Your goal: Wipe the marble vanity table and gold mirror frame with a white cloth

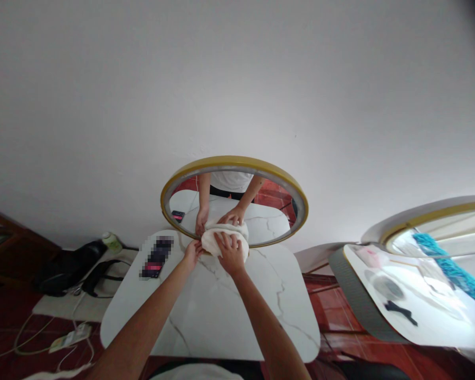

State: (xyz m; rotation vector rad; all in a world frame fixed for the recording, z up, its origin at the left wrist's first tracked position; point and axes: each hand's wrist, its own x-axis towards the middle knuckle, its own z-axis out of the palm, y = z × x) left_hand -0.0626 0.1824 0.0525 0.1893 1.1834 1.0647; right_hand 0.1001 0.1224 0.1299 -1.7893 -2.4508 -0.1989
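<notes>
A round mirror with a gold frame stands on the white marbled table, against the wall. My right hand lies over a folded white cloth at the mirror's lower edge, its fingers curled onto the fabric. Just left of the cloth, my left hand has its fingers closed at the mirror's lower rim; the fingertips are partly hidden. Both hands and the cloth are reflected in the glass.
A phone, partly pixelated, lies on the table's left side. On the left floor are a black bag, a greenish bottle and a power strip with cables. At right, a second table holds another mirror and a black bow-like item.
</notes>
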